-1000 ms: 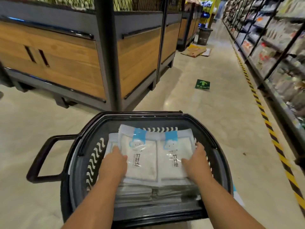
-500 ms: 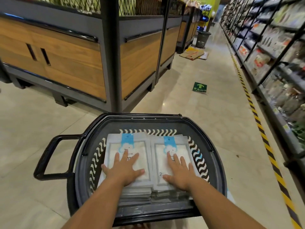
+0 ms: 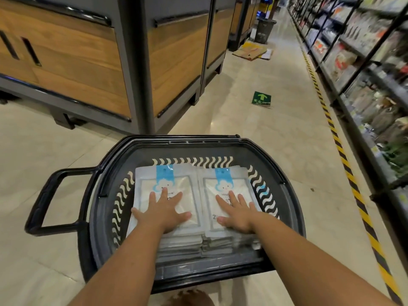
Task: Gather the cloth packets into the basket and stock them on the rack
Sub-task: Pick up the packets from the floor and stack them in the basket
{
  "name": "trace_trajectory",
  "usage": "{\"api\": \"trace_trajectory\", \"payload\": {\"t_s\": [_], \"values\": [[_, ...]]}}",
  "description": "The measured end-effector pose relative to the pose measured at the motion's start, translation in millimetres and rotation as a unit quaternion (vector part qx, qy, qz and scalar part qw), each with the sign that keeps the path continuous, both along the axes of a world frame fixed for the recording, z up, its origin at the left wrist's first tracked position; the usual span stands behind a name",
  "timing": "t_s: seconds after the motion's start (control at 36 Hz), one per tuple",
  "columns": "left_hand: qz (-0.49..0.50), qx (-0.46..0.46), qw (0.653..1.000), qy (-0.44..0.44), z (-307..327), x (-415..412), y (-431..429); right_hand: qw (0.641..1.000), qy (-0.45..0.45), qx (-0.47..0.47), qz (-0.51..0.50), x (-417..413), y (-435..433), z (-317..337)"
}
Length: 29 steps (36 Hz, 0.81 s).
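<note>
**Two flat hands on packets in a basket**

A person's left hand (image 3: 164, 212) and right hand (image 3: 237, 214) lie palm down, fingers spread straight, each on its own stack of cloth packets (image 3: 189, 195). The two stacks sit side by side inside a dark basket (image 3: 287, 195). Each packet's long axis runs away from the person, with its blue tab beyond the fingertips. The basket's handle (image 3: 44, 202) juts out left of the left hand.

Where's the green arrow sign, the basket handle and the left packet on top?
green arrow sign (image 3: 261, 98), head view, on the arrow's middle.
basket handle (image 3: 44, 198), head view, on its long outer bar.
left packet (image 3: 164, 174), head view, on its blue top strip.
</note>
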<state>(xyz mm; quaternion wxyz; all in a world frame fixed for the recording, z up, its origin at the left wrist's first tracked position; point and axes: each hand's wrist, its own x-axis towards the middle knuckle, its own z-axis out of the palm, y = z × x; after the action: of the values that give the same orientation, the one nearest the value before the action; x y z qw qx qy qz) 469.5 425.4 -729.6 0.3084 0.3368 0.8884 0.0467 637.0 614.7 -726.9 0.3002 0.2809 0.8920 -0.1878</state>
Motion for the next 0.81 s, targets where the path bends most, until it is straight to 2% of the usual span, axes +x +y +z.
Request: {"api": "trace_trajectory", "payload": {"t_s": [0.25,0.47,0.58,0.64,0.81], "values": [[0.021,0.009,1.0,0.007,4,0,6,1.0,0.014,0.0,0.014,2,4,1],[0.041,0.009,0.998,0.048,12,-2,11,0.996,0.02,-0.006,0.082,2,24,23],[0.019,-0.004,0.991,0.131,24,3,18,0.981,0.113,0.109,0.117,4,50,55],[-0.004,0.021,0.985,0.17,31,8,26,0.963,0.178,0.147,0.136,12,70,68],[-0.026,0.124,0.968,0.218,57,52,88,0.917,0.331,0.152,0.163,46,135,90]]}}
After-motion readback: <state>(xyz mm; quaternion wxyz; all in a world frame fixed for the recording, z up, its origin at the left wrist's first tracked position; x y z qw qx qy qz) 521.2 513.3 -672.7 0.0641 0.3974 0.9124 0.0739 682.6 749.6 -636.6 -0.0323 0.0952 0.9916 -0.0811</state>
